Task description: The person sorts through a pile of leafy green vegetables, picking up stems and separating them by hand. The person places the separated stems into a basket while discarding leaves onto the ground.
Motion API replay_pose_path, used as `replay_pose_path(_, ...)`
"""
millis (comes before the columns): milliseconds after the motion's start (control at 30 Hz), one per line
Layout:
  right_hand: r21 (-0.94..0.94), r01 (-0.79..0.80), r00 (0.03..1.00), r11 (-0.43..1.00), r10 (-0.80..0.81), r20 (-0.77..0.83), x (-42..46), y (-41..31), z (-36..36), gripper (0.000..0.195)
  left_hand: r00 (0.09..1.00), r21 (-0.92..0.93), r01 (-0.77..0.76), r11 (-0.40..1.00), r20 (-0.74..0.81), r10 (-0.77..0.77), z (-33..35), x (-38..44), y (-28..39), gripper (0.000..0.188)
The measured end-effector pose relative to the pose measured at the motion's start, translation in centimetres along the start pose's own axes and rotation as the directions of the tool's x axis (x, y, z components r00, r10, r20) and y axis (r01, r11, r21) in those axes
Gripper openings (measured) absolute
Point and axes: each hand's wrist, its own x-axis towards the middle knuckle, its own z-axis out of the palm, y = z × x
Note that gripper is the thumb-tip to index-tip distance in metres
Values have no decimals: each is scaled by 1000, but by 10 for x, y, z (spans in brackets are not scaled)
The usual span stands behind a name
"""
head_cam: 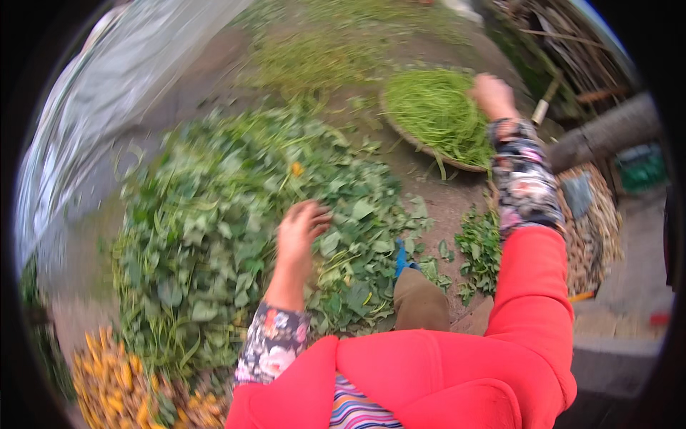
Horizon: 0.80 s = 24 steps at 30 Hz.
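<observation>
A broad heap of cut leafy green vines (pixel 214 236) covers the ground before me, with a small orange blossom (pixel 297 169) among the leaves. My left hand (pixel 303 228) hovers over or rests lightly on its right part, fingers apart and holding nothing I can see. Beyond it on the right, a round shallow basket (pixel 410 140) is piled with thin green stems (pixel 437 115). At that basket's right rim is my right hand (pixel 493 95), blurred, its fingers mostly turned from view; whether it grips stems or the rim is unclear.
Yellow-orange corn cobs (pixel 115 383) lie at the lower left. A small leafy bunch (pixel 477 252) sits right of my blue shoe (pixel 402 257). A log (pixel 605 131) juts in from the right above a brown pile (pixel 584 241). Plastic sheeting (pixel 123 69) hangs at upper left.
</observation>
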Motion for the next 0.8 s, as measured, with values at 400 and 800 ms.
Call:
replay_pose_path(400, 761, 431, 424, 485, -853, 303, -180, -368, 122, 32, 462, 181, 77, 980, 865, -196, 26, -33, 4, 38)
replay_pose_path(800, 620, 461, 663, 635, -711, 236, -270, -450, 166, 19, 605, 65, 31, 997, 793, -70, -9, -67, 25, 39)
